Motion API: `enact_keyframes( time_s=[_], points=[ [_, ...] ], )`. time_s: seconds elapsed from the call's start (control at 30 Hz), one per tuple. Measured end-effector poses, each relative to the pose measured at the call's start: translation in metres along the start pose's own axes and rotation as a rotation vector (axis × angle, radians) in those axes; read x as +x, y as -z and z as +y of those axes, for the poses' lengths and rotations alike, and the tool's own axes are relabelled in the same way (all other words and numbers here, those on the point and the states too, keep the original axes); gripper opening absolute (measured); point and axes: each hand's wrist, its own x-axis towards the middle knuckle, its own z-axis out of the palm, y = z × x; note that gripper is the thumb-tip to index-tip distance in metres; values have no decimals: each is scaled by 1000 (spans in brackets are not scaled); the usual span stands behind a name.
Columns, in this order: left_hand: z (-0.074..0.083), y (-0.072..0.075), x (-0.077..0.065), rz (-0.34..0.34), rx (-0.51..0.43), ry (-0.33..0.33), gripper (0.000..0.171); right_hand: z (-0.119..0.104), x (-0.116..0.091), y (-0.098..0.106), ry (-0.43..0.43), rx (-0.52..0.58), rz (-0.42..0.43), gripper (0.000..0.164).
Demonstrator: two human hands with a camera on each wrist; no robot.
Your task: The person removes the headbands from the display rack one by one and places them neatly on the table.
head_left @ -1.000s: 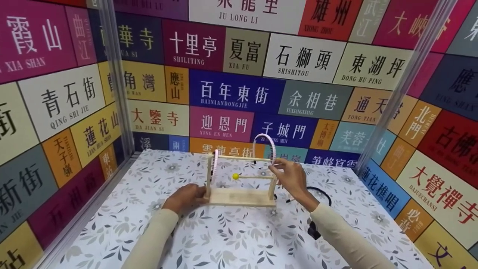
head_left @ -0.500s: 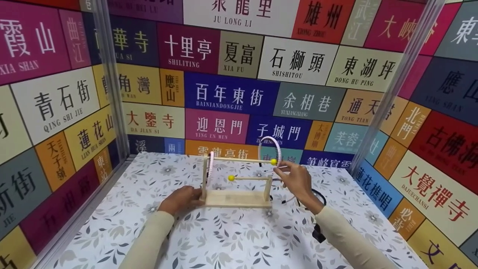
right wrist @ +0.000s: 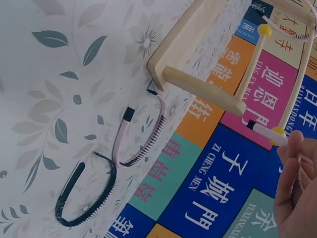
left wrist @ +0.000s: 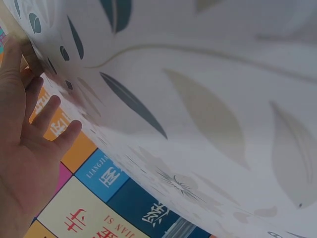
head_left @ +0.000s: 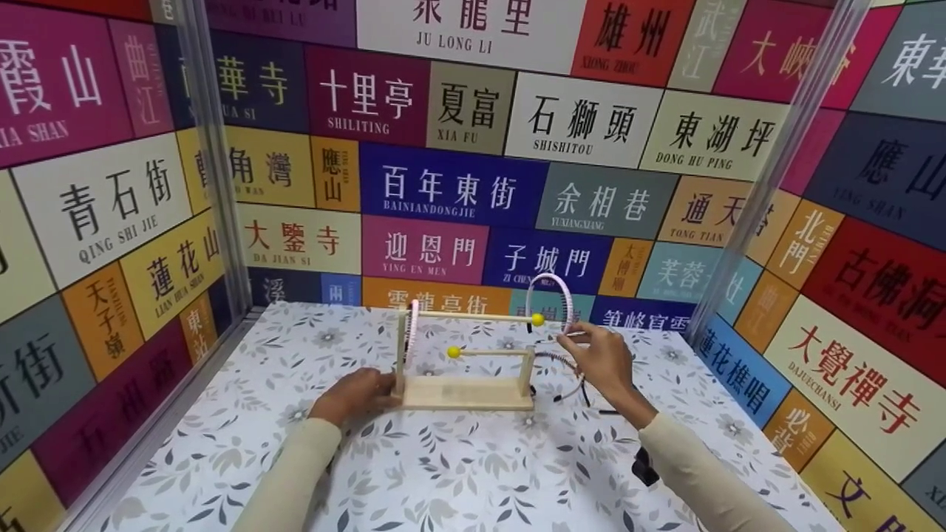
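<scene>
Nearest us over the worktop [head_left: 443, 480], the left hand [head_left: 353, 395] seems to pinch the left end of the wooden stand [head_left: 465, 393], its other fingers spread. We see the right hand [head_left: 604, 362] beyond the stand's right end, thumb and fingertips closed on one end of a pink headband [head_left: 549, 276]. That band arches upright at the right end of the upper rod [head_left: 473, 316], whose long axis runs roughly along the worktop's far edge. The rod's yellow ball [head_left: 538, 320] lies just left of the right hand, the nearer one; whether the band encircles it, we cannot tell. Right of the stand lie another pink band [right wrist: 119, 141] and a black headband [right wrist: 72, 181].
</scene>
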Motion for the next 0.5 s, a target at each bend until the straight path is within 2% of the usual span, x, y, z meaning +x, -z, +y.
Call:
enact_keyframes(
  time_s=[0.07, 0.3, 0.5],
  points=[
    [1, 1, 0, -1, -4, 12, 46, 4, -1, 3, -2, -4, 3, 23],
    [2, 0, -1, 5, 4, -23, 48, 18, -11, 11, -19, 9, -23, 24],
    [2, 1, -1, -7, 4, -9, 49, 31, -24, 16, -48, 33, -51, 27]
  ],
)
